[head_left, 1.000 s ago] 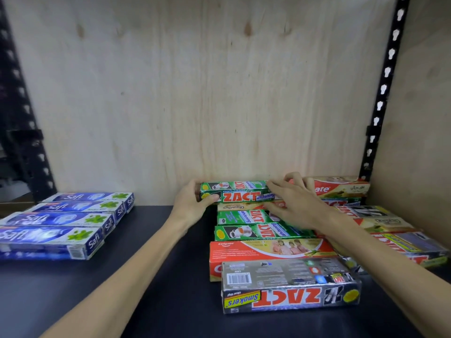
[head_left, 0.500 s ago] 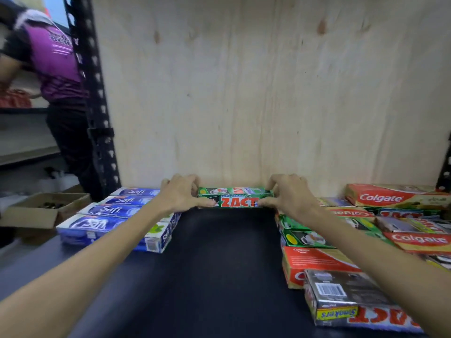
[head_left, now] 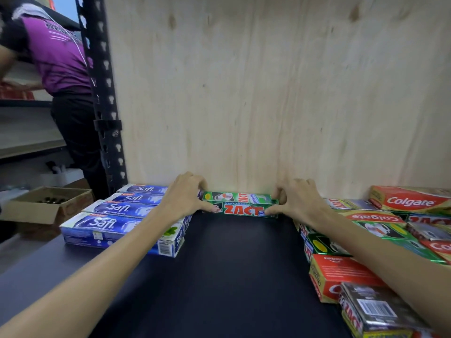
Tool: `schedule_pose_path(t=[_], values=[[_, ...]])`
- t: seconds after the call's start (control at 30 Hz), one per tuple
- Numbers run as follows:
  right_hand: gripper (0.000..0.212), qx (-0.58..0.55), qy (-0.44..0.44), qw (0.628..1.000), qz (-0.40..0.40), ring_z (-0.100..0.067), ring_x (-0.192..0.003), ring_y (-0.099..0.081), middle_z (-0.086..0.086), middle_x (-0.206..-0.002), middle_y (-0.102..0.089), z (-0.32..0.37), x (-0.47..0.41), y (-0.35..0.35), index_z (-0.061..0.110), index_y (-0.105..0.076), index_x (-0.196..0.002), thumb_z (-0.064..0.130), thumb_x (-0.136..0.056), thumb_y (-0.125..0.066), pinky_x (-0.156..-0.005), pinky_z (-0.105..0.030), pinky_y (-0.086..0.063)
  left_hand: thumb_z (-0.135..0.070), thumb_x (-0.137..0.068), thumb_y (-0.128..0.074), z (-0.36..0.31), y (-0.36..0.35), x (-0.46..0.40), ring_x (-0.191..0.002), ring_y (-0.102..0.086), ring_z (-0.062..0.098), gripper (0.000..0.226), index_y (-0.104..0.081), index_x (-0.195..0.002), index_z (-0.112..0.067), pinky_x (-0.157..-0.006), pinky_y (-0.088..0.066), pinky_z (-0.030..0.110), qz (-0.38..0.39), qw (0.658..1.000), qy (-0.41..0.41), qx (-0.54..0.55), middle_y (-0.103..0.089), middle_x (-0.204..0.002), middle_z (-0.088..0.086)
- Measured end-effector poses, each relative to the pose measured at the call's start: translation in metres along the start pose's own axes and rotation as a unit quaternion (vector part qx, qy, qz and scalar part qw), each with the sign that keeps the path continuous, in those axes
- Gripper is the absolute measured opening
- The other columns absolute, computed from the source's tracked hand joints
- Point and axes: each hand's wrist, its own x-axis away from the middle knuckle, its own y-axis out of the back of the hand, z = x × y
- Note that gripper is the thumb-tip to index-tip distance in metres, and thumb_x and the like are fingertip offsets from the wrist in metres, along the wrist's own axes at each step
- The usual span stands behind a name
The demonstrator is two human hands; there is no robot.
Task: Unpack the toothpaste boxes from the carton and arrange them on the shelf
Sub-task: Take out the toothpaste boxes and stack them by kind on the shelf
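Head view: both arms reach toward 12 o'clock over the dark shelf [head_left: 234,276].
Green ZACT toothpaste boxes [head_left: 240,203]: long cardboard cartons, stacked at the plywood back wall [head_left: 244,93].
Left hand [head_left: 183,196]: pinches the stack's left end.
Right hand [head_left: 296,200]: pinches the right end.
Blue Safi boxes [head_left: 122,220]: row at 9 o'clock, just beside the stack.
Red Colgate boxes [head_left: 410,202]: mixed pile at 3 o'clock.
Brown cardboard carton [head_left: 46,206]: open, beyond the shelf's left edge.

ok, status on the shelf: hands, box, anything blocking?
Left hand and right hand grip the ends of the green Zact box at the back panel. Safi boxes left; nothing blocking.
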Motion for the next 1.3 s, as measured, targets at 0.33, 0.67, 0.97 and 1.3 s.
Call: schedule_pose_path(t=[0.33,0.67,0.97,1.3], values=[[0.059,-0.064,-0.002,0.998,-0.018,-0.012,-0.095,-0.062,0.012,-0.08,-0.067,0.002,-0.001,-0.008,0.025,-0.058,-0.103,0.056,-0.062,-0.087,-0.091,-0.035,-0.034,-0.047,-0.059,-0.094,0.006,0.0,-0.002,-0.101,-0.058,0.018,0.06,-0.065,-0.102,-0.017,-0.089,-0.051,0.039,0.007,0.999,0.023,0.023,-0.062,-0.11,-0.001],[0.072,-0.058,-0.001,0.998,-0.015,-0.009,-0.099,-0.063,0.013,-0.078,-0.074,0.002,0.01,0.003,0.025,-0.052,-0.117,0.071,-0.066,-0.075,-0.082,-0.034,-0.024,-0.046,-0.065,-0.091,-0.014,0.013,0.011,-0.111,-0.059,0.02,0.066,-0.066,-0.117,-0.015,-0.095,-0.048,0.036,0.048,0.997,0.048,0.034,-0.063,-0.124,0.0],[0.073,-0.049,-0.038,0.995,-0.075,-0.012,-0.103,-0.061,0.016,-0.1,-0.074,-0.032,0.089,0.083,0.031,-0.057,-0.119,0.082,-0.068,-0.06,-0.088,-0.036,-0.024,-0.038,-0.083,-0.08,-0.116,0.005,0.094,-0.109,-0.059,0.007,0.048,-0.064,-0.125,-0.019,-0.091,-0.043,0.02,0.017,0.972,-0.012,0.236,-0.064,-0.119,-0.008],[0.053,0.073,-0.144,0.981,-0.106,-0.03,-0.115,-0.055,0.0,-0.113,-0.071,-0.077,0.188,0.109,0.027,-0.059,-0.123,0.064,-0.085,-0.063,-0.088,-0.042,-0.027,-0.04,-0.091,-0.07,-0.183,-0.02,0.145,-0.105,-0.063,0.007,0.042,-0.064,-0.128,-0.02,-0.097,-0.05,0.027,0.055,0.951,0.009,0.303,-0.066,-0.121,-0.006]])
